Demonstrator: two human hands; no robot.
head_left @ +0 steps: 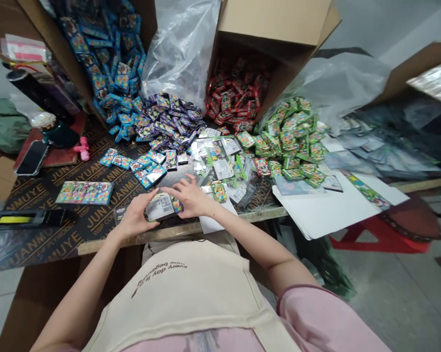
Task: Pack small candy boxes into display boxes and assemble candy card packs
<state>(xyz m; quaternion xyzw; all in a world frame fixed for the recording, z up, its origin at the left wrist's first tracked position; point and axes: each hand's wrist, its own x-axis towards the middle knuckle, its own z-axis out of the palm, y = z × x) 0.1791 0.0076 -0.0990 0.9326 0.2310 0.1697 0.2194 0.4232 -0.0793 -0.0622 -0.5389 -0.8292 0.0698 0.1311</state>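
Pack (160,207), at the near edge of the bench (96,222), was held by left hand (138,214) and right hand (191,197), each grip closed on one end, apparently for steadiness, with blue packets (122,83), purple packets (172,117), red packets (235,100) and green packets (294,134) heaped beyond, seemingly colour-sorted.

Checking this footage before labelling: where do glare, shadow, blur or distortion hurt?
Head view: glare streaks the clear plastic bag; shadow dims the red packets in their carton; fine print on the held pack is unreadable; plastic packs at right look smeared; edges look stretched.
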